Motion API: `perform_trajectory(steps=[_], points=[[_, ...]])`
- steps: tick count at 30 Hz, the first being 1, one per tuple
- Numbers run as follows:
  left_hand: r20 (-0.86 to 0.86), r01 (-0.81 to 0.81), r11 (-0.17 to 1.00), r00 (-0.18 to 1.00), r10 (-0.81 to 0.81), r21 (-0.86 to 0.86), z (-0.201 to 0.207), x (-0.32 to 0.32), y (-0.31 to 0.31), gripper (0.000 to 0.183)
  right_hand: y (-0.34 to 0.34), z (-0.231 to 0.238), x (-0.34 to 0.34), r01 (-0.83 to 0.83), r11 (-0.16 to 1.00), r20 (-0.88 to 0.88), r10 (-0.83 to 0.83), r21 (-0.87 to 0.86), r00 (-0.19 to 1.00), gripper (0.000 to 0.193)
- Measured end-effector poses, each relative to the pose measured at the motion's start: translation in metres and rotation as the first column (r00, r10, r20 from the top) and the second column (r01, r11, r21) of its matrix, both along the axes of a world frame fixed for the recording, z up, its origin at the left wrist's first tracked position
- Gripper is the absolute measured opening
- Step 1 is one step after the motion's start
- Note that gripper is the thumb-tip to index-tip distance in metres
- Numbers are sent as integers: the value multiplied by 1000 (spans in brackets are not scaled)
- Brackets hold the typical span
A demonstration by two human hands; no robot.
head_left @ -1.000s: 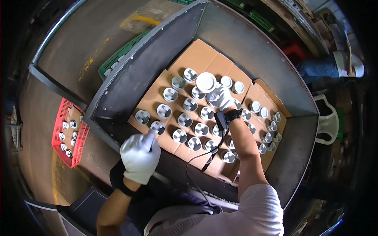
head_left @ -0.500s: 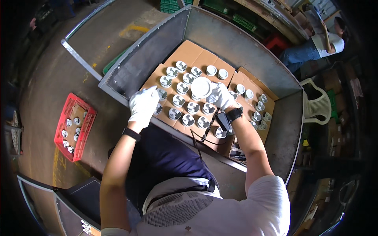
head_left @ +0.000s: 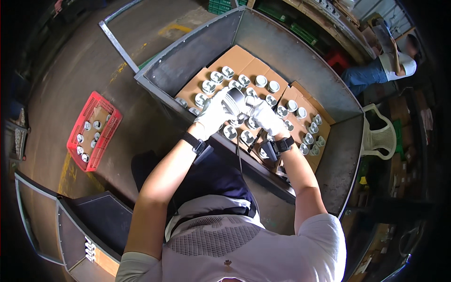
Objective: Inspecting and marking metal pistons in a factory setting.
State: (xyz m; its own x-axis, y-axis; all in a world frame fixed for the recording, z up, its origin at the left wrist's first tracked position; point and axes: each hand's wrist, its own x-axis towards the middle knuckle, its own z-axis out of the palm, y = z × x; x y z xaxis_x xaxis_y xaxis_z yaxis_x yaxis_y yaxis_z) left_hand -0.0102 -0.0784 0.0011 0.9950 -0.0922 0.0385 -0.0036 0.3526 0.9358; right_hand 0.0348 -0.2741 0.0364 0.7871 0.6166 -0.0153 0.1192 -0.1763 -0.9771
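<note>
Above the near side of a metal bin (head_left: 181,96), both white-gloved hands are together at one silvery metal piston (head_left: 233,100), tilted with its grooved side showing. My left hand (head_left: 211,115) is closed around its left side. My right hand (head_left: 267,120) has bent fingers at the piston's lower right; some fingertips are hidden there. Beneath them, rows of pistons (head_left: 209,86) stand on brown cardboard (head_left: 242,58). Most have their hollow side up, while a few, such as a piston (head_left: 261,81) at the back, show a round flat face.
On the floor at left is a red plastic crate (head_left: 112,136) holding several pistons on cardboard. Another metal bin (head_left: 63,230) stands at lower left. A white plastic chair (head_left: 379,134) is beyond the bin's right wall. A person (head_left: 387,66) is at the far right, near shelving.
My left hand has moved right from the bin's left pistons and closed on the piston at my right hand. The piston has turned from flat face to side. The view has shifted slightly.
</note>
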Motion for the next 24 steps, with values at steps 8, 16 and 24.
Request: perform_trajectory(steps=[8,16,24], points=[[-178,-59,971,984,18,-230,20,-4,4,55,1,-6,-7,15,996,168,1,-89,986,19],[335,-449,766,887,318,461,1,7,-17,84,8,-15,-7,151,988,306,-136,-26,942,14],[378,-434,752,888,264,496,15,3,-12,89,14,-5,-12,92,934,-150,-42,346,988,21]])
